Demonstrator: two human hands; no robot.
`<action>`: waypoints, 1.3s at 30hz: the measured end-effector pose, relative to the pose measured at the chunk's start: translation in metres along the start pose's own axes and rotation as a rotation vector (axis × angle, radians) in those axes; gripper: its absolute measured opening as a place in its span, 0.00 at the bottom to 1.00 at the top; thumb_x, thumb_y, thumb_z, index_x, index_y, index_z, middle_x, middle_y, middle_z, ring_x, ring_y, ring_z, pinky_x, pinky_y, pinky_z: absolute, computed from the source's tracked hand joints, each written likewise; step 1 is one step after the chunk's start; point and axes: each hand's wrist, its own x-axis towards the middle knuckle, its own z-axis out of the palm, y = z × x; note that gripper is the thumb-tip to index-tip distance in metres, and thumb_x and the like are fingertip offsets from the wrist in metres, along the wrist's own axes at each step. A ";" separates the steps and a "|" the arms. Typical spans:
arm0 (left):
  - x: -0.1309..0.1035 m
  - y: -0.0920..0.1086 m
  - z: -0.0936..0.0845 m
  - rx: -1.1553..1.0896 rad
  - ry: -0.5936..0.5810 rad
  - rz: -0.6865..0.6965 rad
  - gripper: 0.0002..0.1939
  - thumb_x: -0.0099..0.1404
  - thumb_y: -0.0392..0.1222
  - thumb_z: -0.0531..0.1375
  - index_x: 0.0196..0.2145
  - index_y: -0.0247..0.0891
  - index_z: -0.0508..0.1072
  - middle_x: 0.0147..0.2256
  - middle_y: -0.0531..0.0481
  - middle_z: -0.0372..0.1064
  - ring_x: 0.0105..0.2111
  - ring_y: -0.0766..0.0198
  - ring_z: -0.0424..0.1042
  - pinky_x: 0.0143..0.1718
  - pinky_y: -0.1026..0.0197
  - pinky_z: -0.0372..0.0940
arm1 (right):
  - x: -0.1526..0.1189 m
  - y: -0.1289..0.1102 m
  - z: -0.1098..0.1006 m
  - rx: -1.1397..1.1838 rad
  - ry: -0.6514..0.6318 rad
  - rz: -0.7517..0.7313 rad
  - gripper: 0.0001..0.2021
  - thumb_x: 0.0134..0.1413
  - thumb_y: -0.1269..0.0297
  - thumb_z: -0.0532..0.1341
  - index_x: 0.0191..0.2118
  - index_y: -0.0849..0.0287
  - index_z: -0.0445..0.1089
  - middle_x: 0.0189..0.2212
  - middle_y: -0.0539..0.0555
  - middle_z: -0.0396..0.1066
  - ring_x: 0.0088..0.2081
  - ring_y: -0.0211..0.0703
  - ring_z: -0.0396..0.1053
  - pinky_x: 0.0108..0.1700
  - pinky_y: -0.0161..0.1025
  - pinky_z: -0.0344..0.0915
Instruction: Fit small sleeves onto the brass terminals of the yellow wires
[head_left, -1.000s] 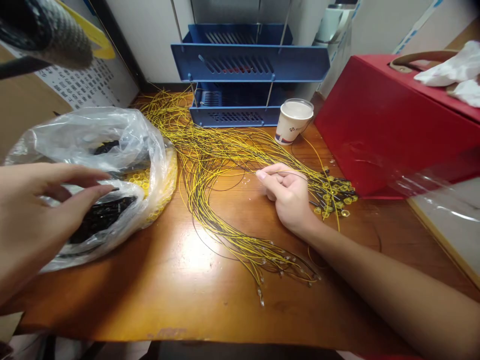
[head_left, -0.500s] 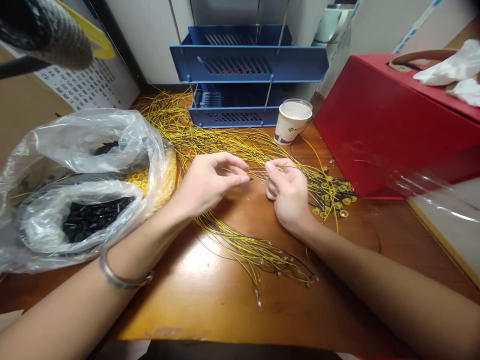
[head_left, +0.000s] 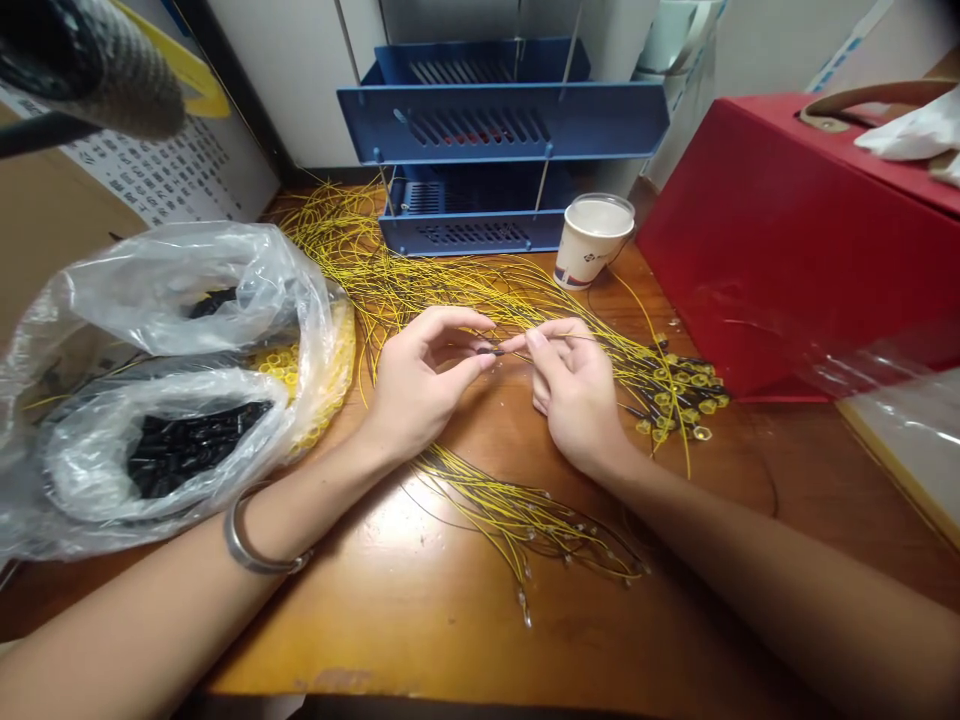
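Between the thumb and fingers of my left hand (head_left: 420, 380) is a small black sleeve (head_left: 490, 352). My right hand (head_left: 574, 385) pinches a thin wire (head_left: 577, 337), and its forefinger tip comes close to the sleeve; whether they touch I cannot tell. Beneath and behind both hands spreads a large bundle of yellow and black wires (head_left: 450, 285). Several of its ends at the right carry black sleeves with yellow rings (head_left: 679, 390). Nearer the table's front lies a second wire bunch (head_left: 495, 490), with small clear tips.
A clear plastic bag (head_left: 56, 400) at the left holds black sleeves (head_left: 191, 445) and yellow rings (head_left: 281, 365). Behind the wires stand a blue tray rack (head_left: 480, 232) and a paper cup (head_left: 589, 250). A red box (head_left: 780, 260) bounds the right side.
My right forefinger has reached left toward the black sleeve in my left fingers, narrowing the gap between the hands. The view has shifted slightly.
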 end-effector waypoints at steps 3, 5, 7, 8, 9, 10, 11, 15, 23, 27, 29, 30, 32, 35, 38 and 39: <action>0.001 -0.001 -0.002 -0.041 -0.012 -0.005 0.14 0.53 0.33 0.70 0.38 0.35 0.76 0.39 0.49 0.75 0.39 0.65 0.76 0.44 0.63 0.74 | -0.002 -0.002 0.001 0.027 -0.006 -0.001 0.10 0.60 0.59 0.62 0.36 0.56 0.60 0.32 0.50 0.76 0.15 0.26 0.44 0.18 0.32 0.43; 0.002 -0.002 -0.003 -0.074 -0.010 -0.004 0.14 0.53 0.34 0.71 0.38 0.36 0.76 0.39 0.49 0.76 0.40 0.65 0.76 0.44 0.63 0.74 | -0.002 -0.004 0.002 0.036 -0.017 0.003 0.11 0.59 0.57 0.63 0.36 0.56 0.61 0.31 0.49 0.77 0.15 0.26 0.44 0.18 0.32 0.44; 0.003 -0.002 -0.004 -0.083 0.007 0.002 0.15 0.52 0.35 0.72 0.38 0.36 0.76 0.40 0.48 0.76 0.40 0.64 0.76 0.45 0.62 0.74 | -0.003 -0.004 0.002 0.038 -0.025 0.004 0.12 0.59 0.56 0.64 0.37 0.56 0.61 0.29 0.49 0.78 0.14 0.26 0.45 0.18 0.32 0.44; 0.003 -0.002 -0.004 -0.089 0.015 0.001 0.16 0.52 0.36 0.72 0.39 0.36 0.75 0.40 0.48 0.76 0.40 0.64 0.76 0.45 0.62 0.74 | -0.003 -0.005 0.002 0.038 -0.032 0.006 0.13 0.58 0.55 0.64 0.37 0.56 0.61 0.29 0.49 0.78 0.14 0.26 0.45 0.18 0.32 0.45; 0.003 -0.002 -0.004 -0.098 0.020 -0.003 0.17 0.52 0.36 0.72 0.40 0.36 0.75 0.41 0.48 0.76 0.40 0.64 0.77 0.46 0.61 0.74 | -0.003 -0.005 0.002 0.039 -0.042 0.011 0.13 0.58 0.54 0.64 0.37 0.56 0.62 0.28 0.49 0.78 0.14 0.26 0.46 0.18 0.32 0.45; 0.003 -0.002 -0.005 -0.113 0.023 -0.010 0.18 0.52 0.37 0.72 0.41 0.36 0.75 0.42 0.48 0.76 0.41 0.64 0.77 0.47 0.60 0.75 | -0.004 -0.005 0.002 0.041 -0.053 0.017 0.14 0.58 0.53 0.65 0.37 0.56 0.62 0.28 0.49 0.77 0.14 0.25 0.46 0.17 0.31 0.45; 0.003 -0.002 -0.004 -0.130 0.021 -0.016 0.19 0.52 0.37 0.73 0.41 0.36 0.74 0.43 0.47 0.75 0.41 0.63 0.78 0.48 0.60 0.75 | -0.004 -0.006 0.003 0.043 -0.065 0.023 0.14 0.57 0.53 0.65 0.37 0.56 0.62 0.28 0.49 0.77 0.13 0.25 0.45 0.17 0.31 0.44; 0.002 0.000 -0.002 -0.173 -0.002 -0.037 0.19 0.54 0.37 0.72 0.42 0.36 0.72 0.47 0.46 0.74 0.45 0.60 0.78 0.50 0.58 0.75 | -0.004 -0.006 0.003 0.049 -0.092 0.031 0.15 0.56 0.53 0.66 0.36 0.56 0.63 0.29 0.49 0.77 0.12 0.23 0.46 0.14 0.31 0.43; 0.001 0.000 -0.001 -0.107 0.018 -0.125 0.12 0.58 0.37 0.69 0.40 0.34 0.74 0.41 0.45 0.79 0.45 0.60 0.79 0.51 0.60 0.73 | -0.002 -0.008 0.002 0.087 -0.108 0.020 0.14 0.56 0.53 0.66 0.36 0.57 0.63 0.32 0.51 0.79 0.11 0.22 0.48 0.14 0.29 0.47; 0.002 -0.002 -0.003 -0.015 0.012 -0.141 0.13 0.61 0.40 0.68 0.42 0.34 0.77 0.43 0.45 0.79 0.44 0.60 0.79 0.50 0.61 0.73 | -0.001 -0.007 0.003 0.096 -0.096 0.018 0.14 0.56 0.54 0.66 0.35 0.56 0.63 0.28 0.49 0.78 0.11 0.23 0.49 0.14 0.29 0.49; 0.002 -0.001 -0.003 0.054 0.026 -0.126 0.12 0.62 0.42 0.67 0.43 0.34 0.79 0.43 0.45 0.80 0.43 0.60 0.79 0.48 0.61 0.73 | -0.001 -0.007 0.003 0.081 -0.070 0.019 0.14 0.56 0.54 0.66 0.35 0.57 0.63 0.27 0.49 0.78 0.11 0.24 0.50 0.15 0.30 0.51; 0.001 0.000 -0.003 0.094 0.031 -0.119 0.12 0.63 0.42 0.67 0.43 0.34 0.79 0.42 0.45 0.80 0.42 0.60 0.79 0.47 0.61 0.73 | -0.001 -0.007 0.003 0.068 -0.053 0.018 0.14 0.56 0.55 0.67 0.35 0.57 0.63 0.26 0.49 0.77 0.11 0.24 0.51 0.16 0.30 0.53; 0.001 0.002 -0.002 0.176 0.034 -0.099 0.11 0.64 0.42 0.66 0.43 0.34 0.80 0.42 0.45 0.80 0.41 0.60 0.79 0.47 0.61 0.73 | -0.003 -0.007 0.004 0.038 -0.014 0.004 0.13 0.56 0.56 0.67 0.35 0.57 0.63 0.25 0.48 0.77 0.13 0.26 0.57 0.19 0.30 0.59; -0.001 0.004 -0.002 0.266 0.020 -0.071 0.10 0.65 0.41 0.64 0.41 0.35 0.81 0.42 0.46 0.80 0.42 0.60 0.79 0.48 0.62 0.72 | -0.005 -0.008 0.005 -0.020 0.026 -0.038 0.12 0.56 0.59 0.67 0.34 0.58 0.64 0.24 0.49 0.76 0.19 0.32 0.69 0.27 0.32 0.69; -0.002 0.004 -0.001 0.241 0.012 -0.063 0.11 0.65 0.41 0.63 0.44 0.35 0.79 0.40 0.46 0.80 0.40 0.61 0.79 0.44 0.63 0.73 | -0.007 -0.009 0.005 -0.092 0.038 -0.076 0.10 0.56 0.62 0.66 0.34 0.59 0.65 0.23 0.50 0.76 0.23 0.35 0.74 0.29 0.32 0.71; -0.003 0.004 -0.001 0.221 0.013 -0.062 0.12 0.64 0.42 0.64 0.44 0.35 0.79 0.39 0.46 0.80 0.38 0.62 0.79 0.43 0.63 0.73 | -0.008 -0.009 0.005 -0.117 0.043 -0.088 0.09 0.56 0.62 0.66 0.33 0.59 0.65 0.23 0.50 0.76 0.23 0.35 0.74 0.28 0.32 0.70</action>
